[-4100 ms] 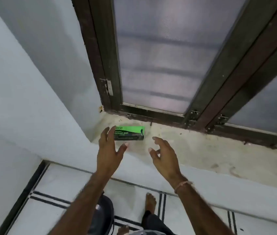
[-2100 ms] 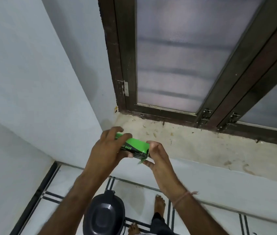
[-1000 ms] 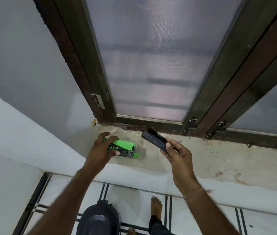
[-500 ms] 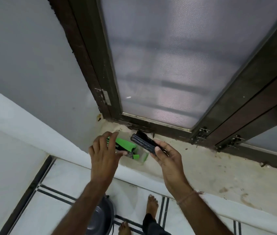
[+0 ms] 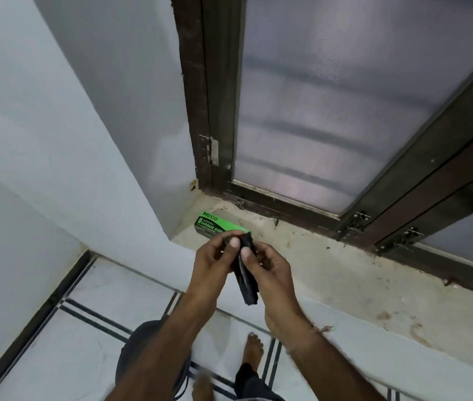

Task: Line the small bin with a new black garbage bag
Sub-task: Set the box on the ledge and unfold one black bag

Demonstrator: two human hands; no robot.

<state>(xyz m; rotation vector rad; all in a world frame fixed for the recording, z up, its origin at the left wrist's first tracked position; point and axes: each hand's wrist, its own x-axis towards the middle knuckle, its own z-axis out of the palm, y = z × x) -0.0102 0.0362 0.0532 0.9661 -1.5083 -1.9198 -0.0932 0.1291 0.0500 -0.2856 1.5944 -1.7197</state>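
Note:
Both hands hold a black roll of garbage bags (image 5: 247,280) in front of me, above the sill's edge. My right hand (image 5: 270,273) grips the roll along its length, thumb on top. My left hand (image 5: 213,260) pinches the roll's upper end with thumb and fingertips. The green garbage bag box (image 5: 215,224) lies on the window sill (image 5: 330,267) just beyond the hands, near the corner. The small dark bin (image 5: 142,360) stands on the floor below, mostly hidden by my left forearm.
A dark wooden window frame (image 5: 220,111) with frosted mesh panes rises behind the sill. White walls close in on the left. The tiled floor (image 5: 84,308) with black lines shows my bare foot (image 5: 252,351) beside the bin.
My left hand has let go of the green box, which now lies on the sill, and joined the right hand on the black roll. The roll has come nearer to me.

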